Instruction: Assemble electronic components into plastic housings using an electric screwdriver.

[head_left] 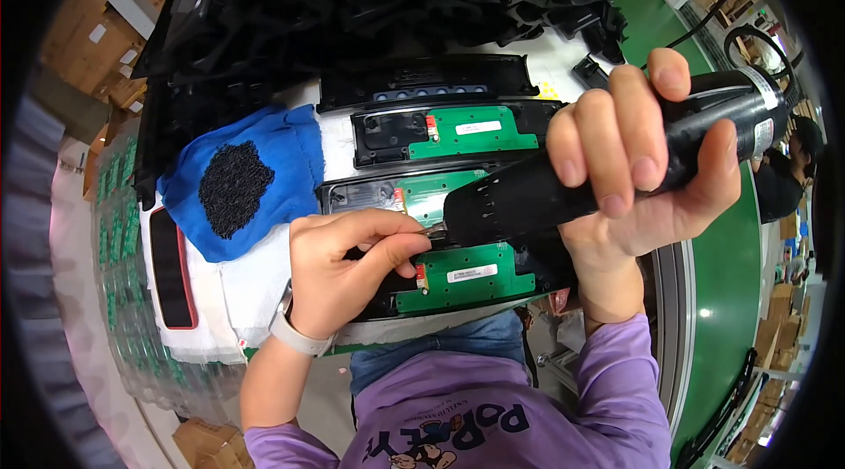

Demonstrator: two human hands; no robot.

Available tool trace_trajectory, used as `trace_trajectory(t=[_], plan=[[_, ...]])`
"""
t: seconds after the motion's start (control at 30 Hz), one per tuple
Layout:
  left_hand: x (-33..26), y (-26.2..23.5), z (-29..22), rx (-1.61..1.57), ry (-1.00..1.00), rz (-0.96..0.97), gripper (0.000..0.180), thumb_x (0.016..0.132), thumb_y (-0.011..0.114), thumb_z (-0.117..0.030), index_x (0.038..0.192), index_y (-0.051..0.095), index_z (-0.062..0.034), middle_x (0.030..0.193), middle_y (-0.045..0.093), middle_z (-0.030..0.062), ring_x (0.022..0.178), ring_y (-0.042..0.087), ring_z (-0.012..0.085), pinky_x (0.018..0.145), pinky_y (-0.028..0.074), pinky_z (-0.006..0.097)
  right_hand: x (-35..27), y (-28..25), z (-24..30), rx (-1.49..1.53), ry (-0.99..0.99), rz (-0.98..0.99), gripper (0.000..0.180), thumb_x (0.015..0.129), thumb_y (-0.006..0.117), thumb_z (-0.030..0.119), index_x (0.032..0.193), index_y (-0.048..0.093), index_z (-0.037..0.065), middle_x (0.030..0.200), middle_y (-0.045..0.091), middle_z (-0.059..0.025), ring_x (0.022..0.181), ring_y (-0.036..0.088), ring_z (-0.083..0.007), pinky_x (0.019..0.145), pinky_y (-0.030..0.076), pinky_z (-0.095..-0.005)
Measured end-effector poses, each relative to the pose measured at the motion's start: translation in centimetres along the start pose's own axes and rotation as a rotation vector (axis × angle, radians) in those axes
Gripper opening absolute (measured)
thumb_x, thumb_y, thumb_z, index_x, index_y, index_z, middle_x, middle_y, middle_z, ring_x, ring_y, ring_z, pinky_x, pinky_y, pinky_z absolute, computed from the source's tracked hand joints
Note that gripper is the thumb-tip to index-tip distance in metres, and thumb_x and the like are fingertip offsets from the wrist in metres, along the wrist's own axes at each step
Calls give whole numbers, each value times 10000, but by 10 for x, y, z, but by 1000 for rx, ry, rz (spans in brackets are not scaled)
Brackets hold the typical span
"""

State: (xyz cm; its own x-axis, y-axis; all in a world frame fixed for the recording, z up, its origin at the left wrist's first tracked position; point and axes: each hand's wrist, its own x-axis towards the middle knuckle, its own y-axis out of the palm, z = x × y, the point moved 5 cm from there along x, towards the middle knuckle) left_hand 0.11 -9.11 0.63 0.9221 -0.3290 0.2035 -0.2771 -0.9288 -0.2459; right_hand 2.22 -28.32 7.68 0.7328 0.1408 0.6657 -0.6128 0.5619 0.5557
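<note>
My right hand (629, 157) is wrapped round a black electric screwdriver (519, 196), its tip pointing left. Thumb and forefinger of my left hand (352, 262) are pinched together right at the screwdriver's tip, on what looks like a small screw (433, 230), mostly hidden by the fingertips. Below the tip lies a black plastic housing with a green circuit board (466, 276). Just beyond it is another housing with a green board (431, 198), partly covered by my hands and the tool. A third such board (473, 132) sits in its housing farther back.
Left of the housings, a blue cloth (299, 139) carries a heap of small black screws (234, 189). A red-edged phone (172, 268) lies at the left. Black plastic parts (378, 3) pile up at the back. Clear trays of green boards (119, 205) stand far left.
</note>
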Motion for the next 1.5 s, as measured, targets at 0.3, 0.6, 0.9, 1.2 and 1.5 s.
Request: trace_trajectory(t=[0.3,0.6,0.9,1.2,1.5], plan=[[0,2,13,-198,-231,24,59,829,649,3,807,674,51,714,682,85,599,653,106,548,508,203,-2,-2,-2,7,-20,-95,371,905,536,356,1075,471,33,697,506,-15,523,497,-134,612,415,-330],[1,9,8,-382,-76,104,275,764,743,-52,1001,627,27,934,662,96,791,647,140,687,521,241,5,-14,-4,184,53,-171,363,905,553,339,1058,478,18,677,468,-6,504,439,-106,594,380,-298],[8,-4,6,548,303,-16,268,665,755,-47,906,644,-6,1035,601,121,939,579,306,801,473,355,-1,1,-8,-243,299,165,433,753,757,239,985,456,32,628,543,-25,465,524,-134,430,407,-247],[2,1,10,605,316,29,171,718,710,-12,884,671,-3,935,648,121,824,621,304,725,506,360,-6,4,-11,-326,449,159,406,705,788,172,926,487,11,615,546,-40,461,506,-137,397,401,-248],[2,-2,14,546,293,54,137,739,688,-40,863,638,-7,841,595,121,761,593,304,655,497,370,-3,19,-23,-496,413,363,346,689,832,171,760,546,-9,545,547,-72,393,482,-153,347,361,-252]])
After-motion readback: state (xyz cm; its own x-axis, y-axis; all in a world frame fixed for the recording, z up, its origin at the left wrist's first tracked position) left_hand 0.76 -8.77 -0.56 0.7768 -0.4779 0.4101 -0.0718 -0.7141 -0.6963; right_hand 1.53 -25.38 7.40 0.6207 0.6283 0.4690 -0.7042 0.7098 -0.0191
